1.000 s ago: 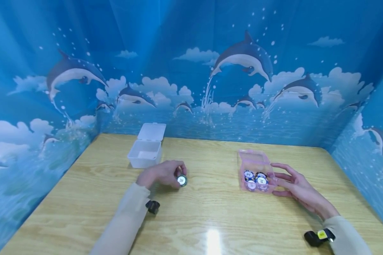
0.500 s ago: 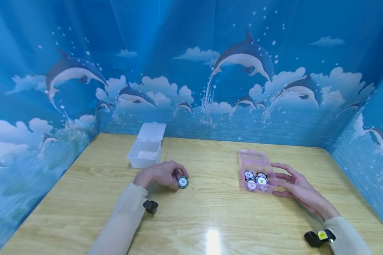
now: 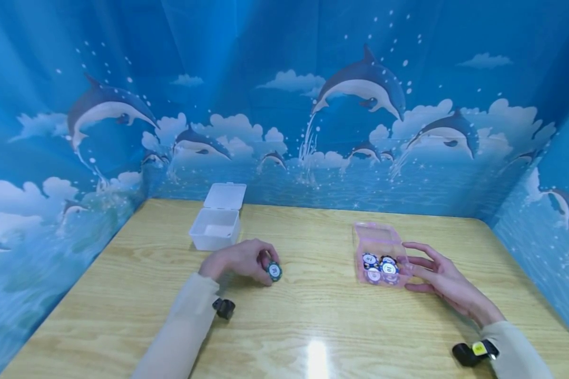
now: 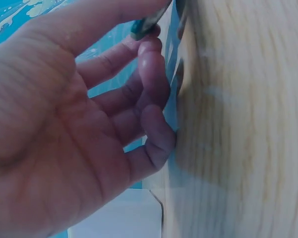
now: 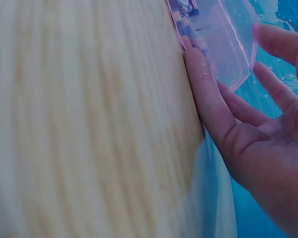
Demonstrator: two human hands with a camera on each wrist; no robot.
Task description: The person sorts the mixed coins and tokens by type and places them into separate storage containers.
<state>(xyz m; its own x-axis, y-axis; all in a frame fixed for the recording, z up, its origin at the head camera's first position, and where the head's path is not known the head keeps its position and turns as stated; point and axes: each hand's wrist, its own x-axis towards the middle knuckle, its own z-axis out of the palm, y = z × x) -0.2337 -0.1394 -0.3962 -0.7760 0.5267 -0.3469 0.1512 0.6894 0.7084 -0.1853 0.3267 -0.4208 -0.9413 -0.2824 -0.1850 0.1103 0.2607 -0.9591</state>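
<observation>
I see my left hand (image 3: 239, 259) low on the wooden table (image 3: 313, 326), with its fingers curled around a small round chip (image 3: 274, 271). The chip is green with a white middle, and it sits at the fingertips, close to the table top. Just behind this hand stands a white box (image 3: 215, 229) with its lid tipped back.

My right hand (image 3: 438, 276) rests on the table with its fingers straight and spread. It holds nothing. Its fingertips touch the side of a clear pink box (image 3: 381, 252). More chips (image 3: 379, 266) lie inside that pink box. The two boxes are well apart. A blue wall with dolphins (image 3: 365, 84) stands behind the table.
</observation>
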